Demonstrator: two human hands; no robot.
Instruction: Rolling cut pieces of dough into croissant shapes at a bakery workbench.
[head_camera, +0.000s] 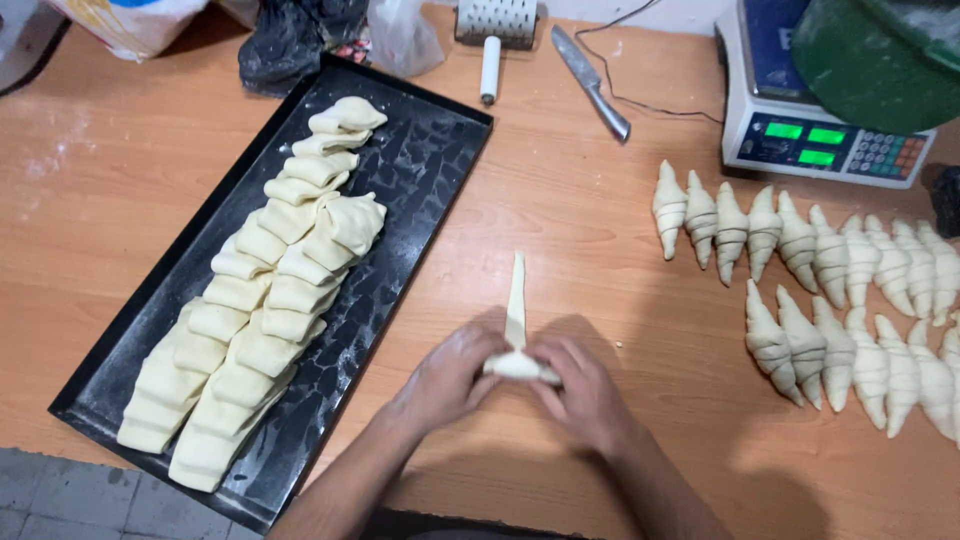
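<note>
Both hands together at 6 o'clock, low centre of the wooden table (600, 220). Left hand (450, 375) and right hand (580, 385) pinch the wide end of a dough triangle (516, 320) from either side, fingertips nearly meeting over the rolled-up base. The unrolled tip lies flat on the wood and points to 12 o'clock, away from the person.

At 9 o'clock from the hands: black baking tray (420, 170), set diagonally, dusted with flour. On it, cut dough pieces (270, 300) stacked in two overlapping rows that run from the near-left corner toward the far end.

At 3 o'clock: shaped croissants (830, 300) lying straight on the table in two rows, touching side by side. Near row sits closer to the right hand; far row extends toward 2 o'clock. Both rows run out of frame on the right.

Farther out at 12 o'clock: knife (590, 80), blade toward the far edge, handle nearer the hands. Just left of it, a dough roller cutter (492, 35) with white handle. At 1–2 o'clock: digital scale (820, 135) with green lit displays, a green bowl (880, 60) on top. At 11 o'clock, beyond the tray: black and clear plastic bags (330, 35).
</note>
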